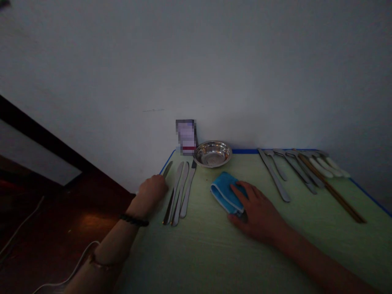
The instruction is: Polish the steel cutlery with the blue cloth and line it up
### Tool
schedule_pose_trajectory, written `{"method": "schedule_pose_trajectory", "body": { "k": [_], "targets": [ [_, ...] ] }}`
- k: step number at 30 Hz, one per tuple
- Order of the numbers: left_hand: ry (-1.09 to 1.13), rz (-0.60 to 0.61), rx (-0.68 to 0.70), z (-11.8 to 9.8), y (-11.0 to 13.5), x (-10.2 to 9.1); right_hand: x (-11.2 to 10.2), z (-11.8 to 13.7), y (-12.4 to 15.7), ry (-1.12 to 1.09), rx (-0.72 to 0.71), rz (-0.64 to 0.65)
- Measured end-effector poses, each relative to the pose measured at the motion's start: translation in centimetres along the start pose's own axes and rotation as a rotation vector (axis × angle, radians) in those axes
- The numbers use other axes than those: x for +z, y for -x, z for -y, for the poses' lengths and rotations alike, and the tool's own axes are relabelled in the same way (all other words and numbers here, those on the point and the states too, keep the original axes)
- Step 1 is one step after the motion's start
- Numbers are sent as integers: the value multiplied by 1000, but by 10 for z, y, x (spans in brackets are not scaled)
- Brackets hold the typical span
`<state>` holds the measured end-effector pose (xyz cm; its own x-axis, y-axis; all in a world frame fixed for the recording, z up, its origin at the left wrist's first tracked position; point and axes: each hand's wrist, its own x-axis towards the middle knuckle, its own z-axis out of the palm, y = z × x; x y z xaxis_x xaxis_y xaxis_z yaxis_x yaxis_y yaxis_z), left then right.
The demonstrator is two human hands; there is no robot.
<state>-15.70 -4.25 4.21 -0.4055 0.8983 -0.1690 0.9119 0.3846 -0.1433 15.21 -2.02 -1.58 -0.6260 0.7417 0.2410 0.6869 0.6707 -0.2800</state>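
Observation:
My left hand (154,188) is closed at the table's left edge around the handle of a table knife (168,168), whose blade points away from me. Just right of it, several more table knives (185,192) lie side by side, their blades toward the wall. A folded blue cloth (226,192) with pale edging rests near the middle of the table. My right hand (259,210) grips the cloth's right side, fingers on top and thumb at the near edge. Behind the cloth, against the wall, sits a shiny metal bowl (213,154).
On the right lie a long knife (275,175), several forks and spoons, wooden chopsticks (333,190) and white-handled utensils (327,166). A phone-like upright object (186,136), blurred out, leans on the wall left of the bowl. A white cable (70,275) trails over the dark floor.

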Motion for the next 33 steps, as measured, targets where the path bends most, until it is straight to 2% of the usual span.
{"method": "schedule_pose_trajectory", "body": {
  "k": [5,8,10,12,14,16,19,21,24,26,31,33],
  "targets": [
    [134,26,109,13,4,-18,-1,-2,7,-58,9,-40],
    [271,6,190,5,19,-26,-9,-11,6,-228,75,-67],
    [445,24,277,-17,34,-26,-15,-16,6,-442,228,-115],
    [1008,123,325,-50,49,-20,-19,-18,8,-742,432,-197],
    [1392,246,359,-86,61,-8,-19,-17,11,-1074,591,-316],
    [1593,309,355,-119,69,6,-17,-17,14,-1330,651,-443],
    [1649,303,328,-147,72,22,-16,-21,14,-1511,659,-618],
    [1638,304,342,-153,72,27,-19,-27,13,-1579,665,-666],
    [1632,344,353,-153,71,28,-25,-32,14,-1632,711,-642],
    [1706,351,308,-150,72,28,-27,-32,13,-1636,738,-625],
    [1932,169,145,-143,72,25,-31,-28,4,-1722,736,-672],
    [1935,179,159,-140,73,27,-35,-27,1,-1769,707,-762]
  ]
}}
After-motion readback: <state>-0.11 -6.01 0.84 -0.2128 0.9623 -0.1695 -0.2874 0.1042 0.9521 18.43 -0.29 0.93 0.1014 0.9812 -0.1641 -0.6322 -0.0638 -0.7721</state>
